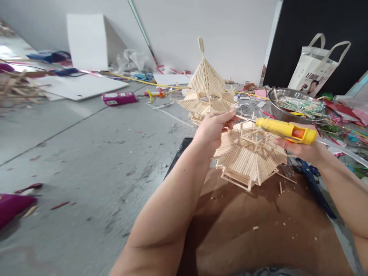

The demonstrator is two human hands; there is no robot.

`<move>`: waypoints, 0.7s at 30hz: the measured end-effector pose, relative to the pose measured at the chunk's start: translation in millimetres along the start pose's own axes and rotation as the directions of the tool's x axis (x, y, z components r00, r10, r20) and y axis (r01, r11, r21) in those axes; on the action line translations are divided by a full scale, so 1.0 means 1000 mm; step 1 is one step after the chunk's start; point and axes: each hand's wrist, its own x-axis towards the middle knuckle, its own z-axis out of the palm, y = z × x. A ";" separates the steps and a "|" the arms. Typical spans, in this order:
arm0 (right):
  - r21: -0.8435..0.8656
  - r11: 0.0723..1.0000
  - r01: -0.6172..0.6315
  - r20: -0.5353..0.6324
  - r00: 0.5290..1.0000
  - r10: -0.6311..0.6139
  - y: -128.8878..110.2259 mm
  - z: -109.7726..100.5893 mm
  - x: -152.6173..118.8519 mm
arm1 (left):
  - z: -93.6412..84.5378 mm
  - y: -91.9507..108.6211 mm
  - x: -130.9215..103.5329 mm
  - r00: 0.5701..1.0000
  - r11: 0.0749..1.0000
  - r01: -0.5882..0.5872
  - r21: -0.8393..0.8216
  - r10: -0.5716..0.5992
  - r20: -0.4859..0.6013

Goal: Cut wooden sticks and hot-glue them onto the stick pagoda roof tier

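A short thin wooden stick (241, 117) is pinched between the fingertips of my left hand (214, 124). In my right hand (306, 149) is a yellow hot glue gun (277, 127), its nozzle meeting the stick's free end. A long clear glue stick (342, 150) trails from the gun's back. Beneath both hands stands a many-sided pagoda section (244, 161) built of wooden sticks, with sloping roof panels and an open frame on top. A taller stick pagoda (207, 78) with a pointed roof rises just behind it.
Brown board (230, 234) with wood scraps lies under the work. Blue-handled cutters (314, 184) are at the right. A metal bowl (276, 109) of sticks and a white bag (313, 69) stand farther back. On the floor are a magenta device (119, 98) and scissors (163, 105).
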 end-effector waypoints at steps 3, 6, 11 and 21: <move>0.004 1.000 0.017 0.002 1.000 -0.017 -0.001 0.000 0.001 | 0.001 0.002 -0.001 1.000 1.000 0.006 0.007 -0.006 0.001; 0.008 1.000 0.017 -0.001 1.000 -0.017 -0.001 0.001 0.001 | 0.001 0.002 -0.002 1.000 1.000 0.016 -0.003 -0.016 -0.002; 0.006 0.999 0.031 -0.018 0.999 -0.031 0.000 0.001 0.000 | 0.000 0.000 0.000 1.000 1.000 0.009 -0.025 -0.009 0.002; 0.006 1.000 0.000 0.007 1.000 0.000 -0.003 0.002 0.000 | 0.000 0.000 -0.001 1.000 1.000 0.013 -0.018 -0.013 0.004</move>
